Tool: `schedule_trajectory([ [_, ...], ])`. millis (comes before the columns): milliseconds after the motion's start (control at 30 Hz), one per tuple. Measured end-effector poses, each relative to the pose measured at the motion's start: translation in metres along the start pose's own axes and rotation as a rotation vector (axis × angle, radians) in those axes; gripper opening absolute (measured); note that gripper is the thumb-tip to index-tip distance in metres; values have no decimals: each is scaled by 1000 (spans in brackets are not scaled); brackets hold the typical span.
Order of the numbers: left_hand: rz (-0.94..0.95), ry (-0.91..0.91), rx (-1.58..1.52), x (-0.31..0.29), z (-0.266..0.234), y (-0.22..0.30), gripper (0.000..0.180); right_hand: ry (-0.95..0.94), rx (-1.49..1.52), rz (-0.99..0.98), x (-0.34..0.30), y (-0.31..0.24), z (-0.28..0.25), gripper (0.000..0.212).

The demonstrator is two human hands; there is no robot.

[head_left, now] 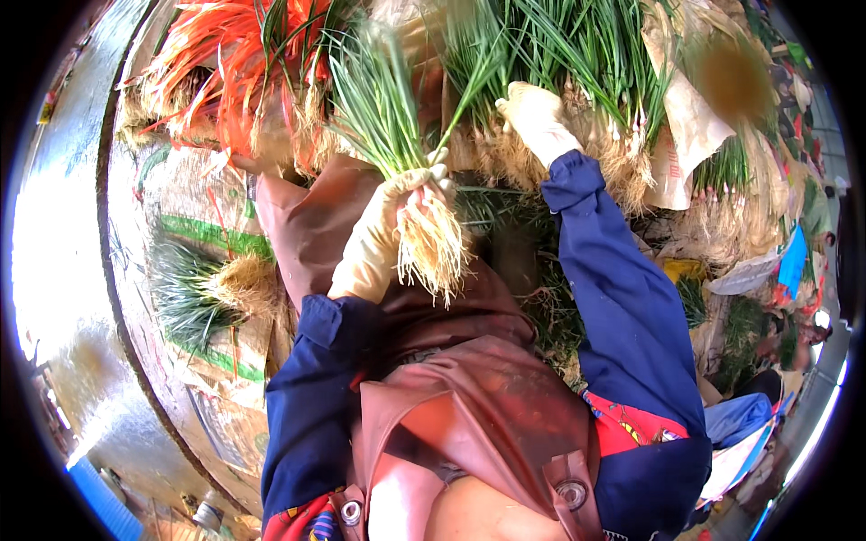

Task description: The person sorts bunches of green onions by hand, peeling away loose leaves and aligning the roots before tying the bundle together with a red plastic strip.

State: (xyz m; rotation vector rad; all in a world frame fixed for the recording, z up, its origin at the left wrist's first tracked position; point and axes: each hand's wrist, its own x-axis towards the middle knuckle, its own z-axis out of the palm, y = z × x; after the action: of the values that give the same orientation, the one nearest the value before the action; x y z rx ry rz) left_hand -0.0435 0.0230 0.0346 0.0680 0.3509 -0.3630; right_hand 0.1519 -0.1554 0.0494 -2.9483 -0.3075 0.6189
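Observation:
Upright in front of my apron is a bunch of spring onions (388,135), leaves up and pale, tangled roots hanging down. My gloved left hand (372,236) is wrapped round it just above the roots, at the pinkish-white bulbs. To the right, my gloved right hand (538,123) reaches to the near side of a big pile of spring onions (586,54). Its fingers are curled in, and I cannot make out what, if anything, is between them.
Orange-red plastic strips (221,77) lie in a heap at the far left. Another onion bunch (198,293) rests on sacking beside my left arm. Pale sacking (690,99) partly covers the pile at right. My brown apron (316,203) spreads over my lap.

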Motion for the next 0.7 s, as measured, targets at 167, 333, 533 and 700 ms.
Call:
schedule_trajectory([
  [167,-31,-175,-105,13,-33,3,41,-321,1164,-154,-70,-35,5,14],
  [333,-18,67,-21,26,-9,-17,40,145,723,-62,-69,8,25,27],
  [533,-60,-24,-21,29,-14,-10,43,487,313,-109,-42,51,19,38],
  [700,-78,-123,-135,26,-5,-15,41,483,1002,-412,-90,49,-5,17],
])
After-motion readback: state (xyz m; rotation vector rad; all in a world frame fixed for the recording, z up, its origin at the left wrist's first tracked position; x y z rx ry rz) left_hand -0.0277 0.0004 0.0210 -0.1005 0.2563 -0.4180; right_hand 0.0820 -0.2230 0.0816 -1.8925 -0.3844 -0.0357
